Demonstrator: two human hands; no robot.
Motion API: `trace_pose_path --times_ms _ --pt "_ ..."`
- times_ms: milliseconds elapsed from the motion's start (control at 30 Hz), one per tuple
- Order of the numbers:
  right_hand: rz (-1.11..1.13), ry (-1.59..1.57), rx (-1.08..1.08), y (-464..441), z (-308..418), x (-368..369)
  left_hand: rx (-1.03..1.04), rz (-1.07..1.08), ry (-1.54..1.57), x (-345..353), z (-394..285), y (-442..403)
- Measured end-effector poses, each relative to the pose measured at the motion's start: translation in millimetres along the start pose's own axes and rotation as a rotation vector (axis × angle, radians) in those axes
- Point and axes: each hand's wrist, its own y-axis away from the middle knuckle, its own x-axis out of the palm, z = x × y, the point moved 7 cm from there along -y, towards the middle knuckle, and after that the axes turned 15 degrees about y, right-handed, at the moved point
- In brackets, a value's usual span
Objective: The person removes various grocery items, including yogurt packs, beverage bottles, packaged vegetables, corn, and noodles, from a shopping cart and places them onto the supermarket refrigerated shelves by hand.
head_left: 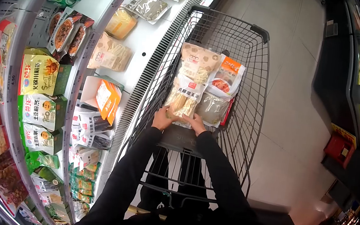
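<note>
In the head view, a clear bag of corn [185, 97] with a white label lies in the near part of the shopping cart [254, 94]. My left hand [164, 118] grips its near left corner, and my right hand [195, 123] grips the near right corner. Just beyond it is a beige bag of pale noodle-like food [199, 63], partly overlapped by the corn. On the right lie an orange and white food pouch [226, 77] and a clear bag with greyish contents [212, 109]. A red edge of another package shows beside that bag.
A refrigerated shelf with a black vent grille [149, 72] runs along the cart's left side. It holds bagged noodles [111, 53], an open carton with orange packs [107, 99] and yellow pouches [40, 73]. Across the tiled aisle [290, 90] stands another display case [341, 65].
</note>
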Motion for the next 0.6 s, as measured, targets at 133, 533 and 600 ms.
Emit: trace_pose_path --times_ms 133,533,600 --pt "0.04 -0.118 -0.038 7.6 -0.8 -0.3 0.069 -0.018 0.228 -16.2 -22.7 16.7" --pt "0.028 -0.004 -0.57 280.2 181.2 12.4 0.236 0.276 1.07 -93.4 -201.4 169.3" --pt "0.026 0.134 -0.69 315.2 194.1 31.5 0.332 0.272 1.163 -132.1 -230.3 217.2"
